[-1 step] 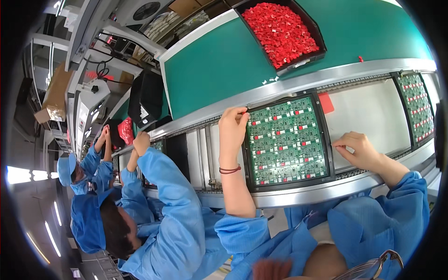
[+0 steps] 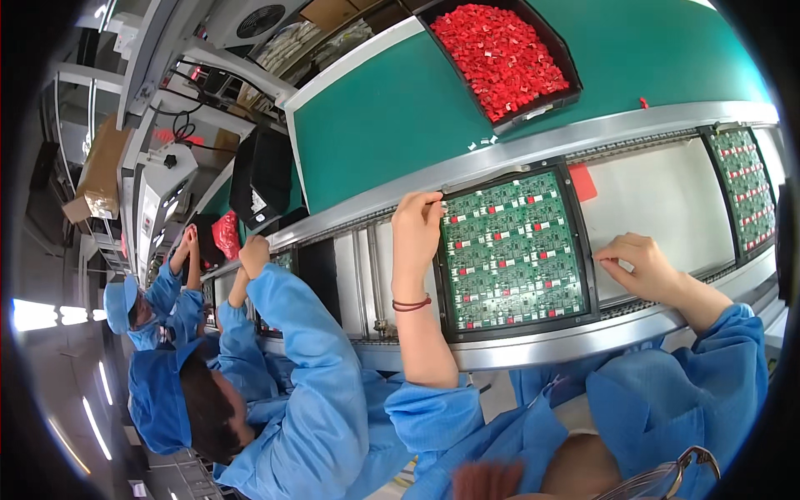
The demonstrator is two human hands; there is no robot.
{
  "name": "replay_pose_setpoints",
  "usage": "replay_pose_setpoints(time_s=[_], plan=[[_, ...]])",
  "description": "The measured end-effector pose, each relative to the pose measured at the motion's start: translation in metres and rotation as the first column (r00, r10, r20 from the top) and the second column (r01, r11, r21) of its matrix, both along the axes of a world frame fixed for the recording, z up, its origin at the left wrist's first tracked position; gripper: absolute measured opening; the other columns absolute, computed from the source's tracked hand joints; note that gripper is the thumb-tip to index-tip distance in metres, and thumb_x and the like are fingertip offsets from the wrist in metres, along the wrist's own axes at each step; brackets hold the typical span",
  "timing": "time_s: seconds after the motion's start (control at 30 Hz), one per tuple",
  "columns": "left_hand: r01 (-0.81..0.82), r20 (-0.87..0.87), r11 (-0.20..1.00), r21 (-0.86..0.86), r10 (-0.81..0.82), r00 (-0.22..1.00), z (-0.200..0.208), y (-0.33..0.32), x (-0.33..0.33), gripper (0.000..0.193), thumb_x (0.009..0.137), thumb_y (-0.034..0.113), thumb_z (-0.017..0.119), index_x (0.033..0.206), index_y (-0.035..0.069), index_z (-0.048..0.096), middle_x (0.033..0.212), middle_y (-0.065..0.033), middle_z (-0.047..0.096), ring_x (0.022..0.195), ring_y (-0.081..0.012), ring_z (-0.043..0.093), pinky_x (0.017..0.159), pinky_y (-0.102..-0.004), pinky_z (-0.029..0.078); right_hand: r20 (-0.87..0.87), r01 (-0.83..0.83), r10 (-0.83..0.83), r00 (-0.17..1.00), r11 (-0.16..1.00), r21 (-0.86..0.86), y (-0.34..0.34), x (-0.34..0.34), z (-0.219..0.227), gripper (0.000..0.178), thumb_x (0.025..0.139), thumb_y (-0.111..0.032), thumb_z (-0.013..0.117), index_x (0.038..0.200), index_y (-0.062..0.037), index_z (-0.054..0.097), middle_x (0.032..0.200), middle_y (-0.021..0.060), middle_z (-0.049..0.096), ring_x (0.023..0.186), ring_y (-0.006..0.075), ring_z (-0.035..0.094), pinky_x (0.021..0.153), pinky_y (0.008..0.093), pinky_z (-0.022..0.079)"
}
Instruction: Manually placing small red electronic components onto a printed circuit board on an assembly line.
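My left hand (image 2: 418, 227) is closed in a pinch at the far left corner of a black-framed panel of green circuit boards (image 2: 517, 279). A tiny bit of red shows at those fingertips, mostly hidden by the fingers. Rows of small red and white parts stand on the boards. My right hand (image 2: 643, 265) is at the panel's right side, its thumb and forefinger drawn together beside the black frame (image 2: 587, 265). Whatever that pinch holds, if anything, is too small to make out.
Beyond the metal rail (image 2: 400, 190), a black bin (image 2: 540, 112) of red parts (image 2: 500, 62) stands on a green mat (image 2: 375, 108). Loose white bits (image 2: 483, 144) lie near it. Another framed panel (image 2: 744, 187) sits at right. A co-worker in a blue cap (image 2: 158, 396) works at left.
Hardly anything differs. The left fingertips have shifted very slightly, and less red shows between them. My right hand stays in the same place.
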State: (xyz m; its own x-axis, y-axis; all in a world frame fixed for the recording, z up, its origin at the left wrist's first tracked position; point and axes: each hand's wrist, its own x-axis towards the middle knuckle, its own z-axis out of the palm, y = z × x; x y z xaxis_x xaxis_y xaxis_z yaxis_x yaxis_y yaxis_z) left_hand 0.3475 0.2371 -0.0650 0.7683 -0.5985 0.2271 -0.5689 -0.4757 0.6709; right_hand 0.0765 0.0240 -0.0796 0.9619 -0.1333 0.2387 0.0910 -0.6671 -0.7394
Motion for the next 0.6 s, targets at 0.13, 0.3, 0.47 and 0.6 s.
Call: replay_pose_setpoints(time_s=[0.13, 0.3, 0.47, 0.6], plan=[[0.067, 0.133, 0.991, 0.119, -0.082, 0.988, -0.001, 0.000, -0.009, 0.011, 0.080, 0.001, 0.056, 0.090, -0.002, 0.061, 0.091, -0.0126, 0.059, 0.073, -0.0207, 0.063, 0.065, -0.0300, 0.049, 0.006, -0.013, 0.013, 1.000, 1.000, 0.005, -0.001, 0.001, 0.000, 0.010, 0.077, -0.006, 0.060, 0.087, -0.0048, 0.064, 0.076, 0.0084, 0.060, 0.068, 0.0267, 0.057, 0.065, 0.0343, 0.046], [0.159, 0.019, 0.975, 0.153, -0.163, 0.986, -0.002, -0.013, -0.018, 0.026, 0.077, 0.001, 0.060, 0.103, 0.003, 0.057, 0.084, -0.0097, 0.063, 0.072, -0.0212, 0.062, 0.065, -0.0304, 0.048, -0.004, -0.002, 0.002, 1.000, 1.000, -0.002, -0.001, 0.004, 0.000, 0.010, 0.079, -0.007, 0.059, 0.087, -0.0053, 0.064, 0.076, 0.0077, 0.061, 0.069, 0.0260, 0.057, 0.065, 0.0345, 0.046], [0.151, 0.153, 0.961, 0.232, -0.189, 0.970, -0.001, -0.015, -0.019, 0.030, 0.077, 0.005, 0.061, 0.107, 0.008, 0.056, 0.082, -0.0053, 0.065, 0.072, -0.0220, 0.062, 0.065, -0.0313, 0.047, -0.013, 0.007, -0.007, 1.000, 1.000, -0.003, 0.000, 0.005, 0.001, 0.010, 0.079, -0.008, 0.059, 0.088, -0.0054, 0.064, 0.077, 0.0077, 0.061, 0.068, 0.0259, 0.057, 0.067, 0.0350, 0.046], [0.166, 0.155, 0.955, 0.247, -0.208, 0.966, -0.003, -0.013, -0.017, 0.029, 0.078, 0.006, 0.061, 0.106, 0.009, 0.056, 0.083, -0.0052, 0.066, 0.073, -0.0228, 0.062, 0.066, -0.0325, 0.047, -0.011, -0.002, 0.002, 1.000, 1.000, -0.019, 0.000, 0.007, 0.002, 0.010, 0.080, -0.008, 0.059, 0.088, -0.0054, 0.063, 0.077, 0.0074, 0.061, 0.069, 0.0258, 0.057, 0.067, 0.0350, 0.046]])
